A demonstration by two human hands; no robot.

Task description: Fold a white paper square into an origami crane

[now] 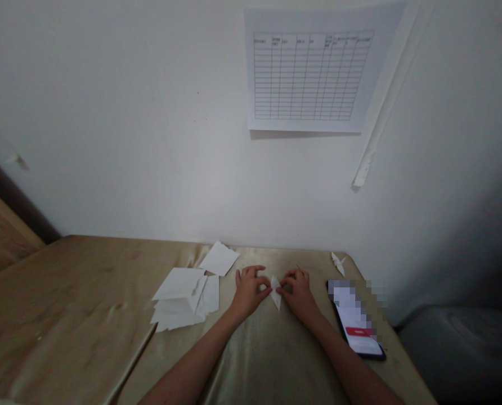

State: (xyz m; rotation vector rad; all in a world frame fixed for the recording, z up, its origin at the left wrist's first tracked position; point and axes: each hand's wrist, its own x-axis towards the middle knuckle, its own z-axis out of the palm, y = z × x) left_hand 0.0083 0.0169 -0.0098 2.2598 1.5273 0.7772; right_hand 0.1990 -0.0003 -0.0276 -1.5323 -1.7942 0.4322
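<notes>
Both hands are working at the far middle of the tan, cloth-covered table (86, 292), close to the white wall. The left hand (247, 291) is pinching the left edge of a small white folded paper piece (275, 291) with curled fingers; the right hand (296, 291) is pinching its right edge the same way. The pointed paper is lying on the cloth between them. A loose pile of white paper sheets (186, 298) is lying just left of the left hand. A black smartphone (355, 323) is lying right of the right hand; a small white folded paper crane (337, 262) is sitting near the far corner. A printed grid chart (312, 73) is hanging on the wall.
</notes>
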